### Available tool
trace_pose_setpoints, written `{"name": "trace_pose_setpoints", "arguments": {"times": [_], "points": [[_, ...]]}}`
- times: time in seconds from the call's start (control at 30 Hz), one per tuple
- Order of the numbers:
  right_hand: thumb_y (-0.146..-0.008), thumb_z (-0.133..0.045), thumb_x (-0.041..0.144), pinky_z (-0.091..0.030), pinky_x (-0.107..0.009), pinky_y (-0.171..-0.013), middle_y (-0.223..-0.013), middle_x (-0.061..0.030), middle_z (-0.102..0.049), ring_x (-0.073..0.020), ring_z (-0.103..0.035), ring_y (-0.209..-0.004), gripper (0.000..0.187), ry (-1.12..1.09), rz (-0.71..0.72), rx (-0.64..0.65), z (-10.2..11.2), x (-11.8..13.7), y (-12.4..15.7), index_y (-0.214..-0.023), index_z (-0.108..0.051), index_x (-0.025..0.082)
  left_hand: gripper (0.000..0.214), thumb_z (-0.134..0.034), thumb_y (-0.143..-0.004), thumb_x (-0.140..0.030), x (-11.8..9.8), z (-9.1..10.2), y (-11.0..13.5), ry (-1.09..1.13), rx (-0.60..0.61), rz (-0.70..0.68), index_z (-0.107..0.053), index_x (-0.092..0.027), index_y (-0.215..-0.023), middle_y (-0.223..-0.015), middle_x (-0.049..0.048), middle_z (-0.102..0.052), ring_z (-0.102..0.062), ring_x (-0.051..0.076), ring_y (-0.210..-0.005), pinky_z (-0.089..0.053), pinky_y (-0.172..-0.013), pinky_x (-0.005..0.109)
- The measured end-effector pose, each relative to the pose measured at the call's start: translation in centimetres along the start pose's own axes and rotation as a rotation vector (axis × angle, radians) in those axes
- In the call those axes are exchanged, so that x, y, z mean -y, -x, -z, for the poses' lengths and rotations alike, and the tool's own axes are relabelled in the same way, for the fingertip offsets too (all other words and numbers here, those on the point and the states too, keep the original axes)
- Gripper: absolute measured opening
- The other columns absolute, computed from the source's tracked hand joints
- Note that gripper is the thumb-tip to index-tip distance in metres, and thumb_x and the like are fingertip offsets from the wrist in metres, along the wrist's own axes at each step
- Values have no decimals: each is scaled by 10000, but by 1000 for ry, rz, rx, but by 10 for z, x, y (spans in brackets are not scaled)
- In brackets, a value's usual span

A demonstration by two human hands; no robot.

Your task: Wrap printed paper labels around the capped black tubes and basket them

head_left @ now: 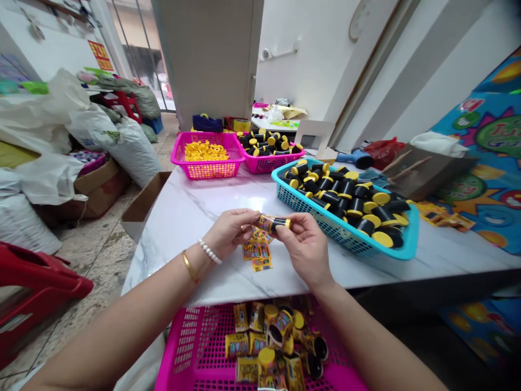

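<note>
Over the table, my right hand (306,247) grips a small black container (279,222) with a yellow lid, lying sideways between thumb and fingers. A yellow-orange printed plastic sleeve (265,221) meets the container's left end; whether it is around the end or only against it, I cannot tell. My left hand (235,228) is closed, thumb and fingers pinching the sleeve's left edge. Just below the hands, several flat printed sleeves (257,252) lie on the white marbled tabletop (175,217).
A blue basket (345,236) of black, yellow-lidded containers stands right. Behind are a pink basket (214,169) of yellow pieces and another pink basket (271,163) of containers. Below the table edge, a pink basket (183,347) holds sleeved containers. A red stool (36,293) is left.
</note>
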State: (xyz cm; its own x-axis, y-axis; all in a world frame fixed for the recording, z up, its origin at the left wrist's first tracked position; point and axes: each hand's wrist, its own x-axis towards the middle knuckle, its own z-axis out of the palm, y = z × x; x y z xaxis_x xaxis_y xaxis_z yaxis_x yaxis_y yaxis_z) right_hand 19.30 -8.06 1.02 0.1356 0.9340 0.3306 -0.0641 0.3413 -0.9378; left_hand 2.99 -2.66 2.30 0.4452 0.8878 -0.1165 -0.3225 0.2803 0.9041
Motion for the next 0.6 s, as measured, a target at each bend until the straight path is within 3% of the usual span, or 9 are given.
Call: {"name": "trace_pose_setpoints", "arguments": {"times": [0.1,0.2,0.3,0.37,0.5,0.6], "points": [[-779,-724,358,-600,-376,-768,-905,-25,-681,-175,-670,-814,281,-13,37,-3,3,-2,-2,-957,-558,218,300,-754,-722,-363,-3,0,4,-223,-102,-150,-662,-113,-860,-694,3,-579,-440,46,-511,-294,-436,161],[-756,-748,311,-598,-346,-721,-909,-22,-667,-166,-659,-785,303,8,50,24,8,-3,-2,-1012,-610,225,418,-777,-700,-300,-6,0,7,-311,48,-167,-636,-162,-1069,-948,46,-645,-558,89,-665,-400,-537,194],[-763,-737,260,-582,-331,-769,-1036,-37,-613,-162,-648,-861,323,113,77,115,15,-2,-1,-1077,-666,240,311,-762,-707,-243,-5,1,6,-306,213,-80,-649,-132,-975,-849,34,-661,-582,96,-661,-439,-612,226],[-785,-711,240,-571,-329,-801,-1095,-42,-572,-160,-638,-902,330,228,130,158,21,1,0,-1113,-682,258,284,-770,-685,-205,-3,0,5,-294,223,-43,-651,-126,-930,-819,29,-669,-599,104,-674,-457,-657,244],[-803,-694,219,-566,-341,-808,-1022,-36,-612,-153,-640,-841,333,514,277,217,32,9,7,-1130,-688,280,293,-767,-671,-170,2,-2,4,-322,282,-23,-668,-124,-943,-847,43,-689,-619,123,-738,-469,-727,268],[-800,-704,228,-572,-367,-802,-1011,-47,-660,-176,-655,-840,379,556,303,210,37,11,10,-1173,-651,270,281,-744,-701,-187,4,-4,6,-327,312,-26,-677,-134,-968,-870,55,-698,-625,133,-759,-472,-736,276]]}}
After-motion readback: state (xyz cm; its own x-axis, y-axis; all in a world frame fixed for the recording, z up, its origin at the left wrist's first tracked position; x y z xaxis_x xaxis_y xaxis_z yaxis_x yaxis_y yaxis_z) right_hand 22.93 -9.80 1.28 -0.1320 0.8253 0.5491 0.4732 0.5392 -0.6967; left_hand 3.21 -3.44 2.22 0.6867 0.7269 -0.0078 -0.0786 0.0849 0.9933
